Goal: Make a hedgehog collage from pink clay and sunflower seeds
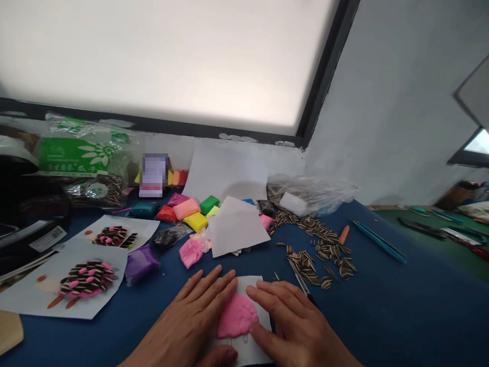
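A flattened patch of pink modelling clay (237, 317) lies on a small white sheet of paper (252, 352) right in front of me. Short drawn lines show on the paper below the clay. My left hand (196, 311) rests along the left side of the clay, fingers stretched out flat and thumb bent near the lower edge. On the other side, my right hand (290, 316) has its fingers apart, the index fingertip near the clay's upper right and the thumb touching its right edge. Neither hand grips anything.
Sunflower seeds (305, 265) are scattered at the right, beside a slim dark-handled tool (301, 280) and blue tweezers (378, 242). Colourful clay packets (186, 209) and paper slips (239, 227) lie ahead. Two seed-covered hedgehog pictures (87, 278) lie left, near a seed bag (84, 158).
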Demonstrator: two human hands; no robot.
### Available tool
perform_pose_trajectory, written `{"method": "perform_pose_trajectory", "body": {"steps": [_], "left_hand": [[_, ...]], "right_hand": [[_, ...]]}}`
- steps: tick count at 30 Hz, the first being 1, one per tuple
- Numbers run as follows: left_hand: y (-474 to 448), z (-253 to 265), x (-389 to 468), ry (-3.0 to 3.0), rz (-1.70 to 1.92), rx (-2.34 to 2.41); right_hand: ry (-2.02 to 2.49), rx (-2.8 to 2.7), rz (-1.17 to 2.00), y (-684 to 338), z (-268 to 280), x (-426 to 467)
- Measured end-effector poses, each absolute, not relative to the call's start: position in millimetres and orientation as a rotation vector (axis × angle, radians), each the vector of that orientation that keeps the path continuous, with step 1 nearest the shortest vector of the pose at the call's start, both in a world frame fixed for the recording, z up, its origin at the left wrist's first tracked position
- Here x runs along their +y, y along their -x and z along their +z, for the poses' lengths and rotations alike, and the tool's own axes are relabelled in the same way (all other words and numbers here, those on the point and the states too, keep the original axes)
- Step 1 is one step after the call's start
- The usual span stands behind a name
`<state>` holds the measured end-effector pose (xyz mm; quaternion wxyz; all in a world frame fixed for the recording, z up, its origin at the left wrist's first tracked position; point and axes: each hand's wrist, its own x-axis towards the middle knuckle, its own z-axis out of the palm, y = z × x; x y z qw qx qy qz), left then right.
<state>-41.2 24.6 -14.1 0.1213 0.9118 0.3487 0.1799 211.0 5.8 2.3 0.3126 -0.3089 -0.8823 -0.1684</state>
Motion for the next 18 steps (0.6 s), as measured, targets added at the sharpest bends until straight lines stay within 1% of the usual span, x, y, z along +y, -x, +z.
{"method": "perform_pose_trajectory", "body": {"steps": [5,12,18], "left_hand": [[41,-18,25,-2.670,0.481,1.028],[41,-20,29,-2.682,0.490,0.981],[41,-17,26,-2.670,0.477,1.014]], "right_hand": [[0.803,-2.308,-0.409,-206,0,4],[0.814,-2.300,-0.368,-212,16,6],[0.720,-2.365,-0.386,-215,10,9]]}}
